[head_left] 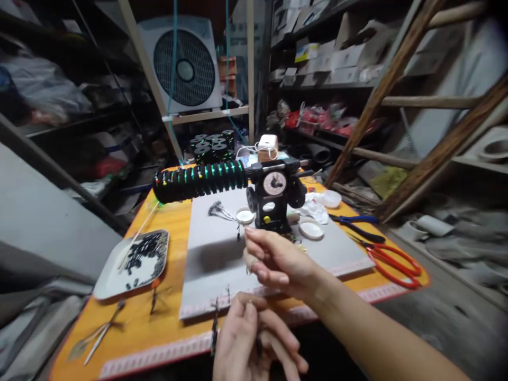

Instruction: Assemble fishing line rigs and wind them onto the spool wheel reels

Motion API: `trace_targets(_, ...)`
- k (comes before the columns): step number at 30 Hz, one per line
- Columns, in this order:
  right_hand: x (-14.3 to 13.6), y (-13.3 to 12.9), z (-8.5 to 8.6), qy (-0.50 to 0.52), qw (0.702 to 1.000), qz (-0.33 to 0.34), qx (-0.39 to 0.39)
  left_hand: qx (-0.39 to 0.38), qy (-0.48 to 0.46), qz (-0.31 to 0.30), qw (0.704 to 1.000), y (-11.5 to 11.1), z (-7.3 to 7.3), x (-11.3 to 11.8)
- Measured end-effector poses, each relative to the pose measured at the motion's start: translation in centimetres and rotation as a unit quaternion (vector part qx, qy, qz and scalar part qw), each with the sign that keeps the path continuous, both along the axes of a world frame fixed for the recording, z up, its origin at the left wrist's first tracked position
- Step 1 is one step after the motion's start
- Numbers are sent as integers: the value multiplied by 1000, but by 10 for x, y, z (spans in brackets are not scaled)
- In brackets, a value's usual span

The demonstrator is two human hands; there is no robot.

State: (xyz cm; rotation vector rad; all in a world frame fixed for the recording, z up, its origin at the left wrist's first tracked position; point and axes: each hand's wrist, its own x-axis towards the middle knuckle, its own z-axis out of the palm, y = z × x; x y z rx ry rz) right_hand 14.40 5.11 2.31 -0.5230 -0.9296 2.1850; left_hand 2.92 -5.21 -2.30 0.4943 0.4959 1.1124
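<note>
My right hand (273, 256) hangs over the white board (206, 264), fingers curled and thumb against the index finger. A small dark piece (238, 232) shows just beyond its fingertips; whether they touch it is unclear. Lower down, at the board's front edge, my left hand (254, 338) has its thumb pressed to its index finger, and what it pinches is too small to name. Dark thin strands (215, 325) hang beside the left hand. Behind both hands stands a black machine (273, 206) with a round dial and a long ribbed black roll (200, 181) wound with green.
A white tray (115, 263) of small black pieces lies at the left, with tweezers (103, 336) before it. Red-handled scissors (397, 264) and blue-handled pliers (357, 218) lie at the right. Small round lids (311, 229) sit near the machine. A box fan (184, 66) stands behind.
</note>
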Motion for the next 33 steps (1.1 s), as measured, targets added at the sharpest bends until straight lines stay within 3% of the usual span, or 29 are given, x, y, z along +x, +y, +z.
trace_targets(6,-1,-4,-1,-9,1000,-14,-6,54,-79,7,995,-5,-20,5)
trace_targets(10,-2,-8,-1,-20,999,-37,-13,72,-136,44,987,-10,-28,12)
trace_targets(16,-3,-11,0,-29,998,-52,-18,37,-108,77,990,-18,-25,15)
trace_targets(22,1,-10,1,-33,999,-32,-11,36,-68,51,996,-21,-20,10)
trace_targets(33,2,-8,2,-49,998,-42,-11,34,-98,53,993,-26,-23,9)
